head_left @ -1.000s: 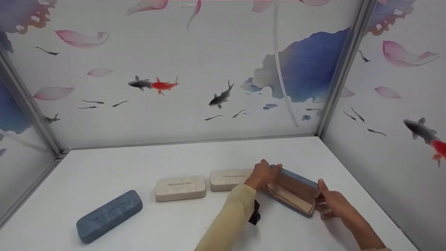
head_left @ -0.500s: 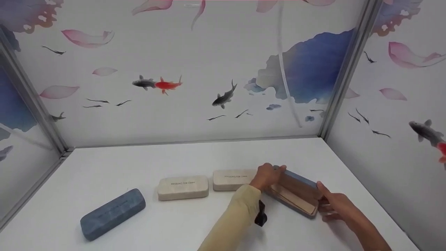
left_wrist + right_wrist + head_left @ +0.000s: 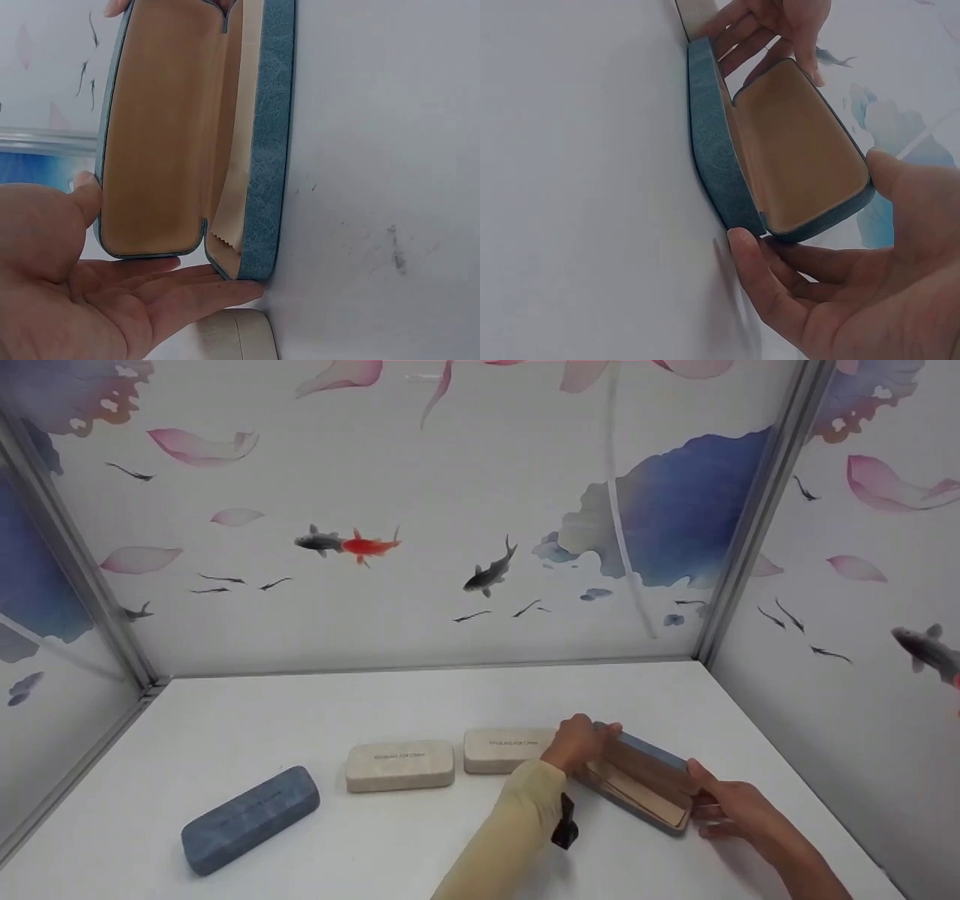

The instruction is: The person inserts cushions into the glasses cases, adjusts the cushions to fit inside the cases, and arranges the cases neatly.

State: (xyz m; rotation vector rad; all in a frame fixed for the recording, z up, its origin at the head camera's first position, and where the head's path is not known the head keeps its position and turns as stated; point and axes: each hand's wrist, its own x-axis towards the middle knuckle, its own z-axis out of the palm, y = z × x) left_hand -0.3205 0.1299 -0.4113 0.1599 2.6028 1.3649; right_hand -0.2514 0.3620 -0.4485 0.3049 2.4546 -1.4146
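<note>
A blue glasses case point(image 3: 651, 765) stands open at the right of the table, its tan lining showing. Inside lies a beige cloth point(image 3: 243, 142) with a zigzag-cut edge. My left hand point(image 3: 576, 744) grips the case's far left end, thumb on the lid's edge and fingers around the end. At the opposite end my right hand point(image 3: 739, 804) holds it likewise, thumb against the lid point(image 3: 802, 142) and fingertips by the base. The lid is raised at an angle over the bottom half, which sits on the table.
A cream glasses case point(image 3: 508, 750) lies partly behind my left hand. Left of it is another cream case point(image 3: 400, 766), closed. A closed blue case point(image 3: 251, 820) lies slanted at the far left. Patterned walls point(image 3: 420, 607) enclose the white table point(image 3: 360, 847).
The head view has shifted slightly, so the whole scene sits a little further right. Both hands keep their hold on the open case, with no clear movement of the lid.
</note>
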